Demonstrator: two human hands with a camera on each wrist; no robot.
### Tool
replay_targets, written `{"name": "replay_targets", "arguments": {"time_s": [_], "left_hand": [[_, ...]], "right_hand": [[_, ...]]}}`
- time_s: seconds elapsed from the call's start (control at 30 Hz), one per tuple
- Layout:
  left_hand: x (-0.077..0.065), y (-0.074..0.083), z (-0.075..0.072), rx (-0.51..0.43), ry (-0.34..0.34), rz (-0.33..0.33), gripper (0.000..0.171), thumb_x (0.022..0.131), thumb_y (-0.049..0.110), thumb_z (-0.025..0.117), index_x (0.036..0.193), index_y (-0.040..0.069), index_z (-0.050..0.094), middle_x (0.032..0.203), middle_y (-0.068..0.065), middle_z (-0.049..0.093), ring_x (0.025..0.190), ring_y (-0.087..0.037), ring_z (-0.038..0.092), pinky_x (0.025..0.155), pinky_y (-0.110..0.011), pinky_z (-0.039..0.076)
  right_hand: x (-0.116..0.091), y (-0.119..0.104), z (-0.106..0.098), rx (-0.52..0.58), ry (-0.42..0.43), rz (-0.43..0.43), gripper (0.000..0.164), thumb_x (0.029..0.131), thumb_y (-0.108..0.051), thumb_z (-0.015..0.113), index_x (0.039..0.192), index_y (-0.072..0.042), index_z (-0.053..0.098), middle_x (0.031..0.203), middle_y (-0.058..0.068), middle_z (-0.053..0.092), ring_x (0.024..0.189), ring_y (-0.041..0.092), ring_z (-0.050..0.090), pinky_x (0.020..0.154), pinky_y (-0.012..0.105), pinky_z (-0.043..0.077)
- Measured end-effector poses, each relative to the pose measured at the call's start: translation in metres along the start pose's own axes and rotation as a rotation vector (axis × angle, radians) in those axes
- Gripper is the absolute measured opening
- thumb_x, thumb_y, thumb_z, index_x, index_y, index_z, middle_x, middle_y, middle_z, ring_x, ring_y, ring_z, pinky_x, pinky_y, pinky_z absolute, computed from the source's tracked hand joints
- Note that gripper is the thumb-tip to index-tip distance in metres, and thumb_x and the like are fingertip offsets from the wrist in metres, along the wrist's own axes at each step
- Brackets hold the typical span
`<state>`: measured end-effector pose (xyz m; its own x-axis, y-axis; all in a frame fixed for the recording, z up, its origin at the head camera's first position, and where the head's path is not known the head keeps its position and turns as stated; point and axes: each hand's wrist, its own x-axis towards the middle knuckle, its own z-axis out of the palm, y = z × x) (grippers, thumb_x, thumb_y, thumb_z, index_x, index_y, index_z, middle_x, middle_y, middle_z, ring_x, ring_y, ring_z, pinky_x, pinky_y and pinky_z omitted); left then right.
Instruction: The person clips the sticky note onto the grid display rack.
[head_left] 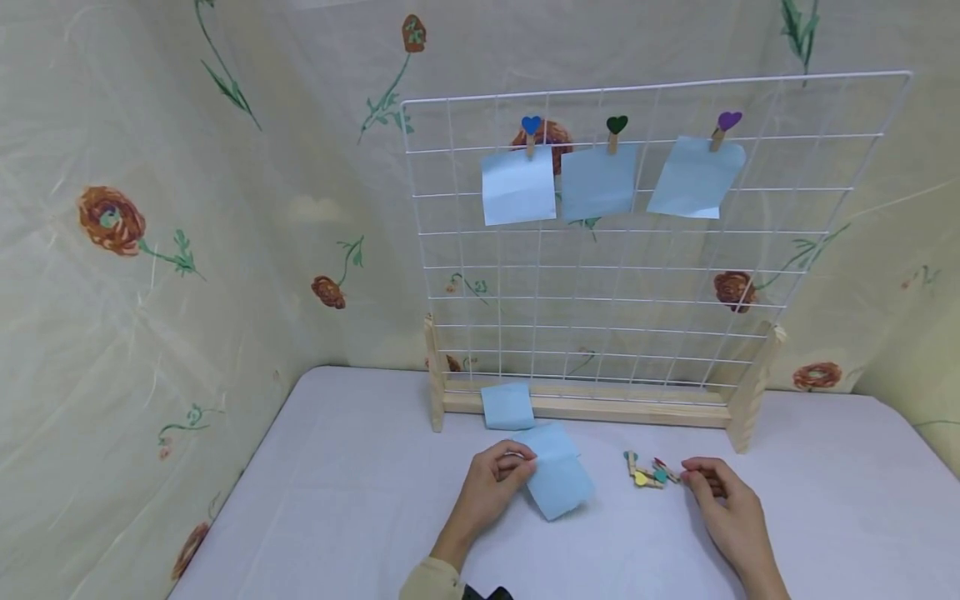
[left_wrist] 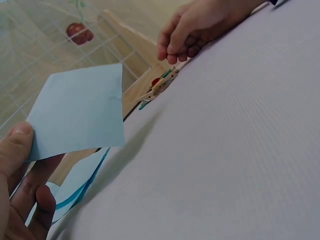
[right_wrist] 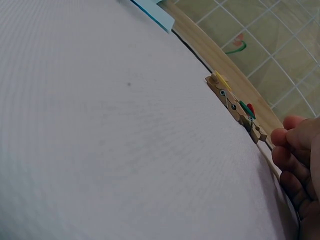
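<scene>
In the head view my left hand (head_left: 491,483) pinches a light blue paper note (head_left: 562,483) by its left edge, thumb on the near face. The left wrist view shows that note (left_wrist: 82,110) held above the table, with other blue notes (left_wrist: 82,182) lying lower behind the fingers. My right hand (head_left: 723,500) is beside a small pile of wooden clothespins (head_left: 648,479) with coloured heart tops. Its fingers are loosely curled, and in the right wrist view the fingertips (right_wrist: 280,137) sit just short of the nearest clothespin (right_wrist: 255,131).
A white wire grid (head_left: 615,283) stands upright in a wooden base (head_left: 600,410) behind the hands. Three blue notes hang near its top from clothespins with blue, green and purple hearts (head_left: 729,122). Another blue note (head_left: 507,407) leans against the base. A white cloth covers the table (head_left: 337,483).
</scene>
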<state>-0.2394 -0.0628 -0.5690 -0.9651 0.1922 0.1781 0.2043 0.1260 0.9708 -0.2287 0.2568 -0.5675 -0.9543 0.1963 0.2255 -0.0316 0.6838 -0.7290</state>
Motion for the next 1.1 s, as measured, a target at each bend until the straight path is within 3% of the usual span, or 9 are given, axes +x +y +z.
{"name": "replay_targets", "arguments": {"time_s": [0.2, 0.43, 0.5, 0.6, 0.7, 0.77, 0.9, 1.1], "left_hand": [[0.0, -0.004, 0.0, -0.007, -0.015, 0.028, 0.027, 0.089, 0.026, 0.064, 0.114, 0.015, 0.067, 0.098, -0.007, 0.073, 0.09, -0.003, 0.067, 0.081, -0.016, 0.052], [-0.001, 0.002, 0.0, -0.011, 0.021, -0.037, 0.032, 0.09, 0.023, 0.064, 0.121, 0.015, 0.063, 0.099, -0.008, 0.073, 0.09, -0.005, 0.068, 0.081, -0.014, 0.051], [-0.003, 0.01, 0.0, -0.011, 0.019, -0.035, 0.033, 0.09, 0.02, 0.063, 0.122, 0.012, 0.062, 0.103, -0.01, 0.072, 0.093, -0.007, 0.068, 0.082, -0.013, 0.051], [-0.006, 0.023, -0.002, -0.016, 0.004, -0.015, 0.029, 0.091, 0.016, 0.062, 0.119, 0.008, 0.063, 0.109, -0.011, 0.071, 0.099, -0.009, 0.067, 0.084, -0.014, 0.05], [-0.004, 0.016, -0.002, -0.01, 0.01, -0.003, 0.028, 0.092, 0.019, 0.061, 0.118, 0.01, 0.064, 0.108, -0.007, 0.071, 0.097, -0.008, 0.066, 0.083, -0.015, 0.051], [-0.002, 0.008, -0.001, -0.008, 0.03, -0.015, 0.028, 0.093, 0.02, 0.06, 0.12, 0.014, 0.063, 0.104, -0.005, 0.071, 0.09, -0.006, 0.065, 0.077, -0.014, 0.051], [0.002, -0.001, 0.0, -0.056, 0.069, -0.031, 0.024, 0.094, 0.01, 0.056, 0.116, 0.014, 0.063, 0.109, -0.005, 0.068, 0.087, -0.002, 0.061, 0.072, -0.013, 0.05], [0.002, -0.001, 0.001, -0.069, 0.08, -0.039, 0.018, 0.093, 0.003, 0.054, 0.103, 0.009, 0.068, 0.109, -0.007, 0.067, 0.055, -0.001, 0.041, 0.05, -0.012, 0.036]], "right_hand": [[-0.001, -0.002, -0.001, 0.006, 0.01, -0.028, 0.022, 0.098, -0.022, 0.05, 0.112, -0.01, 0.063, 0.105, 0.01, 0.069, 0.075, -0.011, 0.048, 0.064, 0.009, 0.04], [-0.002, 0.0, 0.0, 0.0, -0.004, -0.091, 0.026, 0.098, -0.02, 0.051, 0.12, -0.011, 0.06, 0.11, 0.01, 0.066, 0.08, -0.016, 0.044, 0.067, 0.008, 0.039], [-0.003, 0.0, -0.001, -0.002, -0.049, -0.124, 0.03, 0.098, -0.019, 0.05, 0.125, -0.011, 0.058, 0.113, 0.01, 0.063, 0.085, -0.017, 0.041, 0.076, 0.013, 0.042], [-0.003, -0.001, -0.002, -0.001, -0.136, -0.204, 0.036, 0.097, -0.019, 0.051, 0.133, -0.013, 0.052, 0.123, 0.013, 0.055, 0.106, 0.002, 0.046, 0.091, 0.038, 0.041], [-0.004, -0.002, -0.001, -0.021, -0.193, -0.291, 0.043, 0.096, -0.02, 0.054, 0.138, -0.014, 0.048, 0.135, 0.019, 0.047, 0.121, 0.032, 0.041, 0.089, 0.062, 0.03], [-0.004, -0.003, 0.001, -0.069, -0.199, -0.34, 0.045, 0.095, -0.02, 0.055, 0.139, -0.015, 0.047, 0.14, 0.02, 0.043, 0.123, 0.046, 0.035, 0.086, 0.062, 0.027], [-0.006, -0.007, 0.001, -0.153, -0.225, -0.36, 0.045, 0.096, -0.024, 0.054, 0.14, -0.016, 0.046, 0.146, 0.02, 0.038, 0.127, 0.047, 0.031, 0.085, 0.061, 0.027], [-0.007, -0.009, 0.0, -0.163, -0.251, -0.345, 0.044, 0.095, -0.023, 0.054, 0.138, -0.013, 0.047, 0.144, 0.019, 0.04, 0.128, 0.047, 0.03, 0.087, 0.062, 0.026]]}}
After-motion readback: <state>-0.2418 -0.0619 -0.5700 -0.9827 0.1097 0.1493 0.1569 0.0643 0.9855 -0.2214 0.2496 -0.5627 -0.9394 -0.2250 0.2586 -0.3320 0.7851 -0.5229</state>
